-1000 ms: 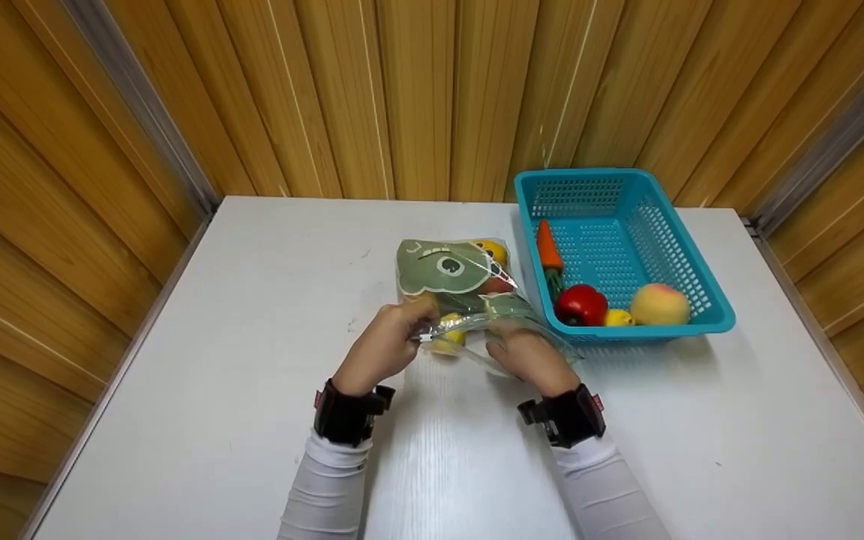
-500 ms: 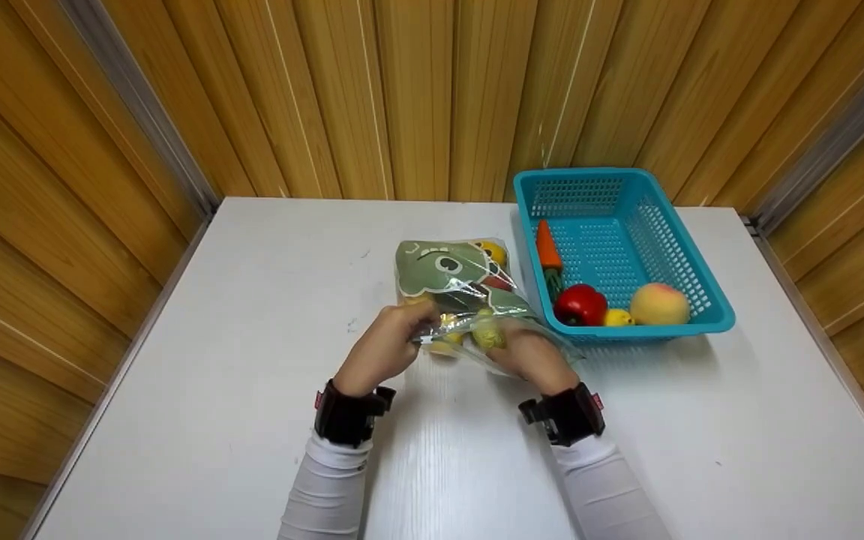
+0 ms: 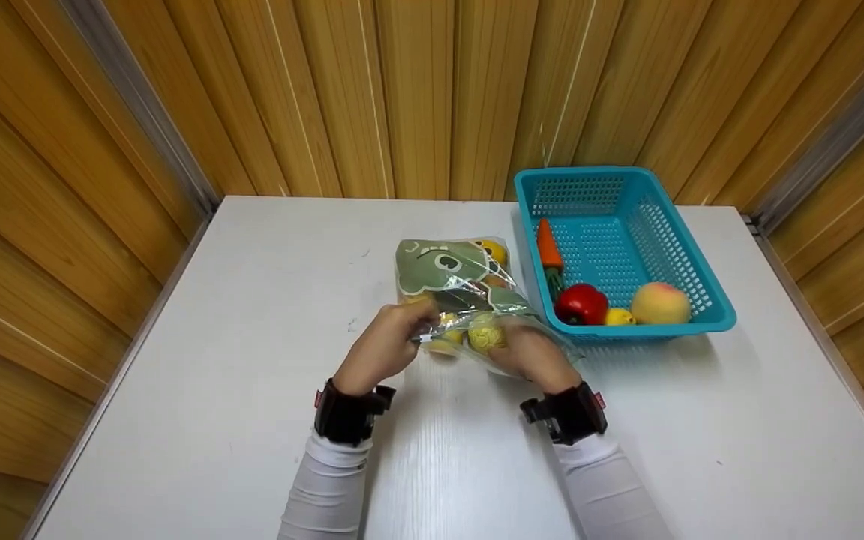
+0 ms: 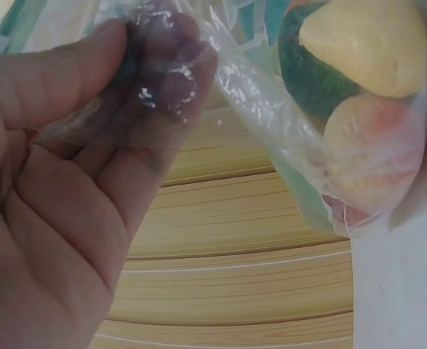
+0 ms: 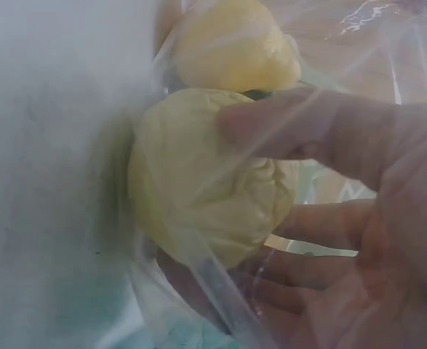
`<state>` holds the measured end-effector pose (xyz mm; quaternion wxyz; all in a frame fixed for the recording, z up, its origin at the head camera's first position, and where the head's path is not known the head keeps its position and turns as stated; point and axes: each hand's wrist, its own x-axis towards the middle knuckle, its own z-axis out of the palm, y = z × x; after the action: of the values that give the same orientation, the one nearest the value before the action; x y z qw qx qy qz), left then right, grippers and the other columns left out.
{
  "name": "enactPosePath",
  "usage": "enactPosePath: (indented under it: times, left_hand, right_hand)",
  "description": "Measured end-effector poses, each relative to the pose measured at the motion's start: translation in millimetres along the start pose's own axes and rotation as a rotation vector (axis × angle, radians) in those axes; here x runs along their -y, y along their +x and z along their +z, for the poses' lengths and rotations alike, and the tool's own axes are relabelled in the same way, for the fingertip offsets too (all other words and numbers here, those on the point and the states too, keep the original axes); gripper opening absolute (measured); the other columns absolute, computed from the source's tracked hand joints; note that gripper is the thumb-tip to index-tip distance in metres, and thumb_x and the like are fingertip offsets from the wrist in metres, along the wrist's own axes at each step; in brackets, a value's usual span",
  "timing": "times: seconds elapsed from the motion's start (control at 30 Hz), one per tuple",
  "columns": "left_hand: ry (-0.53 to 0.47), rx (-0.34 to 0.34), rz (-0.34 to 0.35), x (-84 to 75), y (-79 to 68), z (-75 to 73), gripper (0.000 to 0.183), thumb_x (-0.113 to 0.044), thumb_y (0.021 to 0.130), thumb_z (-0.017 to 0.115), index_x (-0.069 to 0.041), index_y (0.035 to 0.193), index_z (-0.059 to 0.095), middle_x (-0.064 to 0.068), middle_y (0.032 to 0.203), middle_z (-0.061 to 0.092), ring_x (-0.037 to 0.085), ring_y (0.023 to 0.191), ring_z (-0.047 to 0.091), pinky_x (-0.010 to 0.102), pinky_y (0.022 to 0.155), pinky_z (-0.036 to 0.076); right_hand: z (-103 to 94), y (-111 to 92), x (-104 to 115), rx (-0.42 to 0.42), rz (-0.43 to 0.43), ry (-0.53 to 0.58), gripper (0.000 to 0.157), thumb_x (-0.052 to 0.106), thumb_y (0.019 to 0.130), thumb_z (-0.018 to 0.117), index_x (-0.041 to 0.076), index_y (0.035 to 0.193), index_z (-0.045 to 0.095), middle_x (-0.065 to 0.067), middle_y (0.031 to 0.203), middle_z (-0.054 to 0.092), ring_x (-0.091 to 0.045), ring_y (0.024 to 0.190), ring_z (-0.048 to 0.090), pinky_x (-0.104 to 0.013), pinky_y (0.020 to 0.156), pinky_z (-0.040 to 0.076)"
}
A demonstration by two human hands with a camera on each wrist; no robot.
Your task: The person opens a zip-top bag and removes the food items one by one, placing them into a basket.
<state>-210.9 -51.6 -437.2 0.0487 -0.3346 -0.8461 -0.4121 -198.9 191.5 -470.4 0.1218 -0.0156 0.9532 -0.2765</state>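
A clear zip bag (image 3: 443,271) with a green cartoon animal print lies on the table, several pieces of toy produce inside. My left hand (image 3: 389,341) pinches the left side of its mouth; in the left wrist view, film shows between thumb and fingers (image 4: 171,87). My right hand (image 3: 533,351) is inside the opening and grips a pale yellow-green, wrinkled toy cabbage (image 5: 206,182), thumb on one side and fingers round the other. Against the cabbage lies a yellow pear-shaped fruit (image 5: 235,47). A peach-coloured fruit (image 4: 377,145) shows through the film in the left wrist view.
A blue plastic basket (image 3: 709,274) stands right of the bag, close beside it. Along its near and left sides lie a carrot (image 3: 548,244), a red pepper (image 3: 582,304), a small lemon (image 3: 619,316) and a peach (image 3: 661,303). Wood-patterned panels (image 3: 417,97) border the white table.
The cabbage, not visible a second ago, has come into view at the fingers of my right hand just inside the bag's mouth. My left hand keeps its place on the edge.
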Motion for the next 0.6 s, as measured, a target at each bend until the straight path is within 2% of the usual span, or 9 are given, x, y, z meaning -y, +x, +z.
enactPosePath:
  times: [0.1,0.17,0.3,0.43,0.53,0.6]
  left_hand:
    - [0.009,-0.005,0.005,-0.5,0.5,-0.8,0.039,0.027,0.072,0.051,-0.006,0.09,0.065,0.004,0.084,0.067,0.017,0.077,0.059,0.038,0.072,0.055]
    - [0.01,-0.009,0.011,-0.7,0.2,-1.3,0.04,0.027,0.071,0.051,-0.006,0.09,0.064,0.003,0.084,0.065,0.016,0.077,0.058,0.037,0.071,0.054]
    - [-0.004,-0.016,0.016,-0.1,-0.6,-2.2,0.043,0.028,0.07,0.049,-0.008,0.09,0.062,0.0,0.083,0.062,0.014,0.077,0.056,0.035,0.07,0.052]
    - [-0.012,-0.031,0.033,1.2,-0.9,-2.1,0.043,0.029,0.069,0.049,-0.007,0.09,0.062,0.0,0.083,0.061,0.014,0.078,0.056,0.036,0.071,0.052]
    - [-0.003,-0.044,0.046,1.8,-0.8,-1.9,0.042,0.029,0.069,0.049,-0.005,0.09,0.063,0.002,0.084,0.062,0.015,0.079,0.059,0.036,0.072,0.054]
    - [-0.003,-0.044,0.043,1.9,-1.1,-2.2,0.043,0.03,0.069,0.049,-0.004,0.09,0.064,0.003,0.085,0.063,0.016,0.08,0.06,0.036,0.074,0.055]
  right_hand:
    - [-2.4,-2,3,0.002,-0.003,0.033,0.065,0.025,0.093,0.07,0.008,0.152,0.048,-0.018,0.127,0.066,-0.031,0.1,0.062,-0.055,0.095,0.052]
    - [-3.5,-3,6,-0.025,-0.048,0.035,0.064,0.022,0.09,0.072,0.005,0.149,0.052,-0.019,0.128,0.066,-0.031,0.1,0.062,-0.053,0.095,0.053]
    - [-6.1,-8,11,-0.109,-0.197,0.001,0.056,0.014,0.084,0.077,-0.001,0.135,0.063,-0.016,0.115,0.069,-0.026,0.086,0.059,-0.043,0.08,0.053]
    - [-9.7,-12,16,-0.149,-0.303,-0.013,0.038,0.009,0.08,0.079,-0.004,0.115,0.07,-0.011,0.095,0.067,-0.021,0.075,0.054,-0.036,0.067,0.047]
    - [-13.7,-17,21,-0.16,-0.354,-0.013,0.029,0.006,0.08,0.079,-0.002,0.106,0.069,-0.009,0.087,0.063,-0.022,0.076,0.054,-0.036,0.066,0.047]
    - [-16.9,-21,23,-0.168,-0.38,-0.017,0.028,0.007,0.081,0.079,-0.003,0.106,0.07,-0.01,0.089,0.064,-0.023,0.079,0.055,-0.037,0.069,0.049]
